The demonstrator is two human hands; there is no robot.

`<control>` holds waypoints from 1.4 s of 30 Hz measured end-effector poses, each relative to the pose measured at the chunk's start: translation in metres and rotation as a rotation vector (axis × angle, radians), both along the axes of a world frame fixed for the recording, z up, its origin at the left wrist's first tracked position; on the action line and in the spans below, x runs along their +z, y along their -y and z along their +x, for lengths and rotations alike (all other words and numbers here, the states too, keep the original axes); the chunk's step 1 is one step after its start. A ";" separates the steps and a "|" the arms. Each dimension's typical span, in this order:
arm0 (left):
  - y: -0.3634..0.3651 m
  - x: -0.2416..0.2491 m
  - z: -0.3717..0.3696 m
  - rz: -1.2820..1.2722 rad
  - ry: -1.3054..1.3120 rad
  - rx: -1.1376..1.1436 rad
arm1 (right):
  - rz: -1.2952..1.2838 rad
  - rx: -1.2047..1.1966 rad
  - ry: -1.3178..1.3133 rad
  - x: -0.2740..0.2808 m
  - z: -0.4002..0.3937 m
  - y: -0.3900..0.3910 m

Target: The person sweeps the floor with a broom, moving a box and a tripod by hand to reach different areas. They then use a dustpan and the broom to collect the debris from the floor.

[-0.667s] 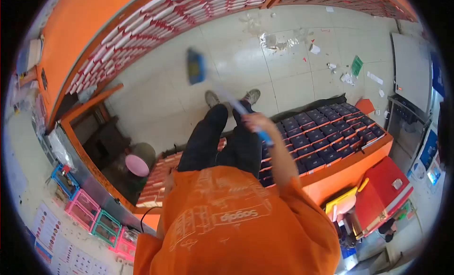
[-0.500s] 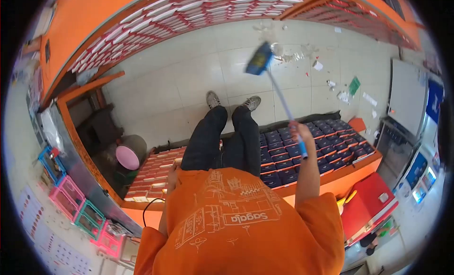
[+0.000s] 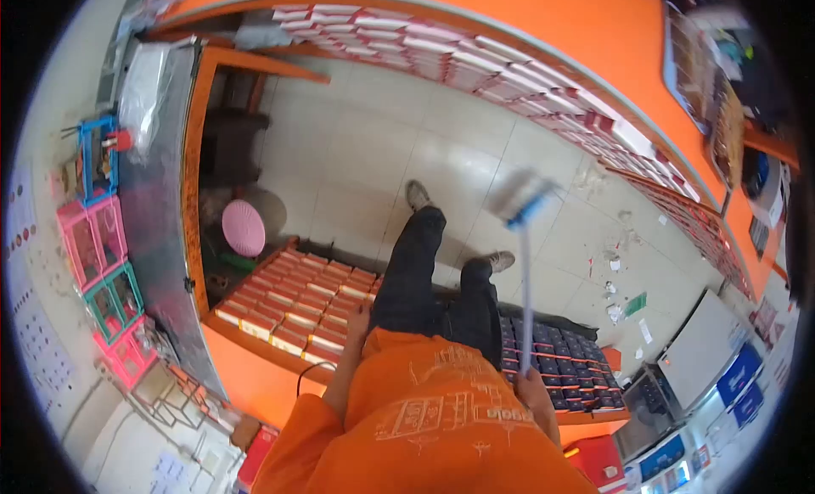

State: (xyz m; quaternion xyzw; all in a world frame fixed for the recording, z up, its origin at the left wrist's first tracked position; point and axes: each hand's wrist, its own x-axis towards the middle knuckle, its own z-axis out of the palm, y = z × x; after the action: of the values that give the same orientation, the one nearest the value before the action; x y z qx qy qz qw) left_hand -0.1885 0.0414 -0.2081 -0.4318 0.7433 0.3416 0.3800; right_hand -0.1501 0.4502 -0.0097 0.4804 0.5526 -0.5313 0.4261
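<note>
My right hand [image 3: 532,389] is closed around the upper part of a broom's pale handle, close to my right side. The broom [image 3: 526,294] slants away to its blue head [image 3: 533,210], which is smeared by motion over the tiled floor [image 3: 365,146]. My left hand [image 3: 359,317] hangs beside my left thigh, near rows of orange-and-white boxes [image 3: 293,299]. It looks loosely open, and I see nothing in it. Paper scraps and a green piece of litter [image 3: 635,305] lie on the floor to the right of the broom.
Rows of dark boxes [image 3: 564,358] sit behind my right leg. A long orange shelf unit [image 3: 586,27] packed with red and white boxes curves across the far side. At left are a pink basket [image 3: 244,228] and an orange frame [image 3: 197,154]. A whiteboard [image 3: 705,341] stands at right.
My view has swung round, and my legs are in a wider stance. The right hand has come back closer to my body, and the broom head has moved nearer to my feet.
</note>
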 end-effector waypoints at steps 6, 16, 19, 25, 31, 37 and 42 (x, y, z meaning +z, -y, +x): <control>0.037 0.020 -0.022 -0.074 -0.155 -0.219 | -0.546 0.254 -0.164 -0.195 -0.205 0.101; 0.044 0.027 -0.050 0.145 -0.122 -0.273 | -0.299 -0.333 -0.031 -0.246 -0.259 0.019; 0.055 0.007 -0.033 0.288 -0.255 -0.317 | -0.139 -0.368 -0.117 -0.278 -0.233 -0.034; 0.099 -0.029 0.015 0.112 -0.024 -0.374 | 0.702 0.508 -0.068 -0.374 -0.115 -0.062; 0.047 -0.006 0.008 -0.028 -0.017 -0.268 | 0.751 0.438 -0.116 -0.517 -0.080 -0.155; -0.129 0.031 -0.024 -0.208 0.065 -0.564 | 0.690 0.206 -0.109 -0.503 0.047 -0.221; -0.192 0.020 -0.031 -0.058 0.024 -0.772 | 0.633 0.074 0.210 -0.332 0.178 -0.295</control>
State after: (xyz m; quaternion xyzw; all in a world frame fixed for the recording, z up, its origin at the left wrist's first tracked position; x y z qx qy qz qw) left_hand -0.2190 0.2338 -0.1880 -0.1348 0.8560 0.1470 0.4769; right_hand 0.0281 0.7453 -0.3421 0.6206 0.6602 -0.2652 0.3295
